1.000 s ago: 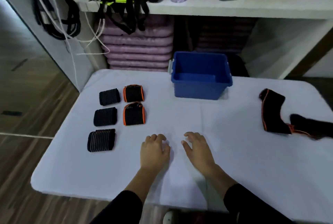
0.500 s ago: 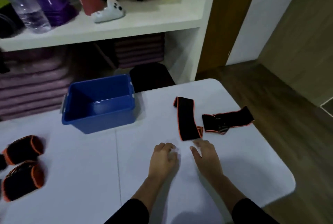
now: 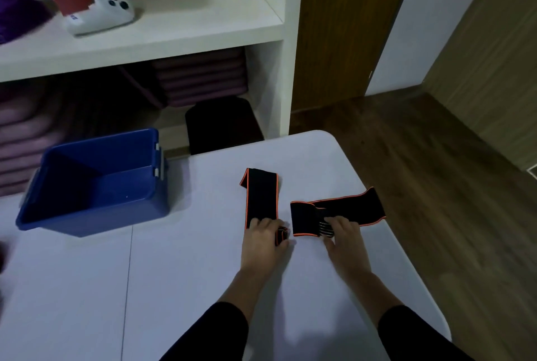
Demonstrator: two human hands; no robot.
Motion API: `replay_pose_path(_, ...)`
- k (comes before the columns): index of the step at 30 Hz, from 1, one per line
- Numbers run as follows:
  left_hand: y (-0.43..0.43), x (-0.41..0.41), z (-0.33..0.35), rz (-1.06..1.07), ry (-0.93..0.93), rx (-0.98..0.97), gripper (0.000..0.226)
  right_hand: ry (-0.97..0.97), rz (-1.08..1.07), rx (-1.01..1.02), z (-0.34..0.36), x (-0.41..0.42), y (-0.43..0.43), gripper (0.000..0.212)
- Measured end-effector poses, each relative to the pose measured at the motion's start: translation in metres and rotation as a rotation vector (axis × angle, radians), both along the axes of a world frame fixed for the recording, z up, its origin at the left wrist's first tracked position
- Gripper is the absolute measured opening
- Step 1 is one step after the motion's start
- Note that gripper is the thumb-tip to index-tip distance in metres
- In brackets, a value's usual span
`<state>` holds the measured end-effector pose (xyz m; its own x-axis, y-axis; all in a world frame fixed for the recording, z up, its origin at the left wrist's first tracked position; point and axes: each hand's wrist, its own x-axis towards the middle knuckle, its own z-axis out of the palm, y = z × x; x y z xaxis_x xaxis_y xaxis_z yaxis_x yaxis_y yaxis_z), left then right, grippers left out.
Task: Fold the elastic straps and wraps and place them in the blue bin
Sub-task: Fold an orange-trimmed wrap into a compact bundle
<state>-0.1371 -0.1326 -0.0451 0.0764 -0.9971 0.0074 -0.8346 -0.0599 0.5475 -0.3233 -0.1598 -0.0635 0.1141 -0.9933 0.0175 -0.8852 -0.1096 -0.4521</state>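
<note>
A long black elastic wrap with orange edging lies unfolded on the white table [image 3: 180,273] near its far right corner. One stretch [image 3: 261,195] runs away from me; the other [image 3: 348,206] runs to the right and has a grey-striped patch. My left hand [image 3: 263,241] rests on the near end of the first stretch, and its thumb and fingers hold the bunched middle [image 3: 282,234]. My right hand [image 3: 344,237] pinches the striped patch. The blue bin [image 3: 101,219] stands to the left, and its inside looks bare.
The table's right edge and rounded far corner [image 3: 328,136] are close to the wrap, with wooden floor beyond. A black stool [image 3: 223,125] stands behind the table. The white shelf [image 3: 174,38] carries a white game controller [image 3: 101,14]; purple mats are stacked below.
My view has swung right, away from the folded wraps at the left. Both hands have moved from the bare tabletop onto the unfolded wrap and taken hold of it.
</note>
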Motion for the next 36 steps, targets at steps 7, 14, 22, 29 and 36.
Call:
replay_pose_path(7,-0.006,-0.008,-0.006,-0.019,-0.252,0.0,0.034,-0.093,-0.074,0.116,-0.003,-0.014,-0.012,0.023)
replay_pose_path(14,-0.01,0.001,0.003,0.182,-0.009,0.052,0.014,-0.131,0.051,-0.051,0.026,-0.009,-0.011,0.007)
replay_pose_path(22,-0.004,0.014,0.064,0.39,0.499,-0.086,0.007,-0.286,0.216,-0.082,0.098,0.012,-0.025,0.006)
replay_pose_path(29,0.002,0.023,0.114,0.396,0.681,-0.135,0.008,-0.219,0.367,-0.154,0.16,0.029,-0.032,0.007)
replay_pose_path(36,0.004,0.034,0.149,0.315,0.725,-0.152,0.023,-0.472,0.329,0.043,0.195,0.043,-0.032,0.027)
